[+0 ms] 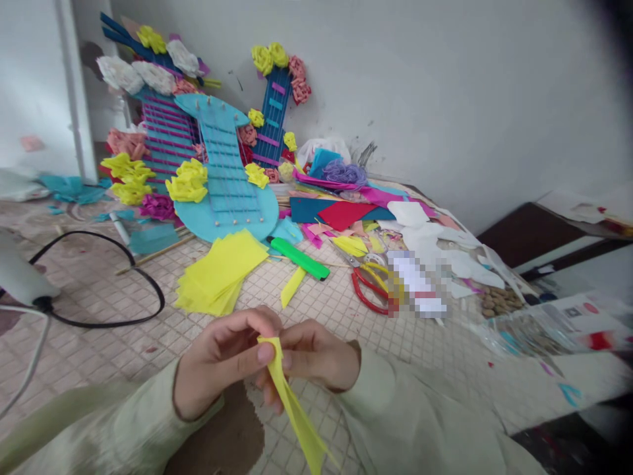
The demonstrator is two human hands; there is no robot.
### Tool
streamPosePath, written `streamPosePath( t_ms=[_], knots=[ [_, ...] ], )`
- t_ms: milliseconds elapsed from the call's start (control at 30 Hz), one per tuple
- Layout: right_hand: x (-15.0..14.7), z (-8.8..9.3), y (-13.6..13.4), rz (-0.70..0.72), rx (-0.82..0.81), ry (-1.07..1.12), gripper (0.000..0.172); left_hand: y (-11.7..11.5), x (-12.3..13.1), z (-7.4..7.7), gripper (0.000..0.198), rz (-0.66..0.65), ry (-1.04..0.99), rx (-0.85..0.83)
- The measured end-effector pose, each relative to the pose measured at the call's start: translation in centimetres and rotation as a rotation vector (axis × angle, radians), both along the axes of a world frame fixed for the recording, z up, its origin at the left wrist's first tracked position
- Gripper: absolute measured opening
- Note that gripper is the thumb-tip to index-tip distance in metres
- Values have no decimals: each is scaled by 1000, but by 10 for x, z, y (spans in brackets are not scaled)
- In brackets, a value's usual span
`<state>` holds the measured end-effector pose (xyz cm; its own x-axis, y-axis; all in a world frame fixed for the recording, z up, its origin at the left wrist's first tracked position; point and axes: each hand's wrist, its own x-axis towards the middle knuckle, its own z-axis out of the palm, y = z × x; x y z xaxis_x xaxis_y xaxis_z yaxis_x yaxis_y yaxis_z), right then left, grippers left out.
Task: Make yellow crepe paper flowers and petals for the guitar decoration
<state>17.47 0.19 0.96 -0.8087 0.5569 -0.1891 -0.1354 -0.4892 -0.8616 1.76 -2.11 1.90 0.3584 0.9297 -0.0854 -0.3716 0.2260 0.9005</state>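
A long folded strip of yellow paper (297, 412) hangs down from between my two hands, its upper end pinched by the fingers. My left hand (222, 363) is closed on the strip's top, the thumb lying across it. Close beside it, my right hand (319, 356) grips the same strip from the right, thumb against its edge. Just beyond the hands lies a fanned stack of yellow paper sheets (220, 270). To the right of that stack are a small yellow piece (293, 287) and a green cutter (300, 258).
Red-handled scissors (368, 293) lie right of the cutter. Behind stand a light blue flower-decorated harp shape (227, 171) and a dark blue one (271, 119). A black cable (161, 297) loops at left. Paper scraps (346, 214) and a plastic bag (534, 333) are at right.
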Motion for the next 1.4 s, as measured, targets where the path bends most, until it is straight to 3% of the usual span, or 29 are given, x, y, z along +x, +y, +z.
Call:
streamPosePath(
  t_ms=[133,233,433,833,1033,1400],
  knots=[
    [1,3,2,-302,246,-131,41,5,-1,-4,13,173,105,60],
    [1,3,2,-468,303,-147,34,12,-4,-8,9,250,227,107],
    [-2,-4,-2,-519,370,-218,18,17,-3,-8,9,229,336,84],
    [-4,-5,-2,-595,294,-207,15,16,-1,-4,9,236,371,76],
    [-6,-6,-4,-601,301,-224,12,16,-3,-8,5,245,364,160],
    [-5,-5,-2,-607,344,-236,9,18,-3,-9,10,227,436,159]
  ],
)
